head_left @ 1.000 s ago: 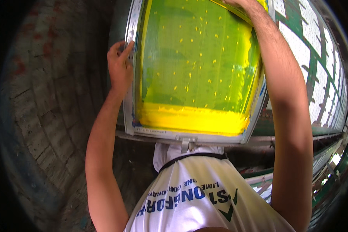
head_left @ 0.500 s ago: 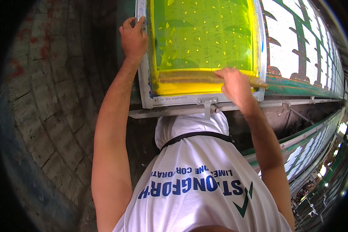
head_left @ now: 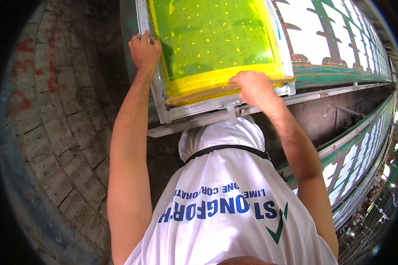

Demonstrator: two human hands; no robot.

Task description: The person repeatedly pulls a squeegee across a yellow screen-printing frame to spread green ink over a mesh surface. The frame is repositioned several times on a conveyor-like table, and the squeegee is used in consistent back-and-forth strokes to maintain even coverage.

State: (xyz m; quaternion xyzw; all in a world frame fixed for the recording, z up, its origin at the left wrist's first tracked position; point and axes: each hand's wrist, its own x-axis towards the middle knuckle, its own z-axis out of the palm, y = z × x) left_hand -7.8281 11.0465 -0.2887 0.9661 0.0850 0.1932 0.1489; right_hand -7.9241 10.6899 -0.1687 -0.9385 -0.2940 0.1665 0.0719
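The left hand (head_left: 144,51) curls its fingers over the left rail of the screen frame (head_left: 181,110), a metal-edged rectangle of yellow-green mesh (head_left: 212,39) lying on the long printing table (head_left: 340,73). The right hand (head_left: 252,88) closes on the squeegee (head_left: 199,90) along the near yellow band; half a second ago it sat slightly farther right. Printed green-and-white cloth (head_left: 323,39) stretches rightward; brick floor (head_left: 53,132) lies left.
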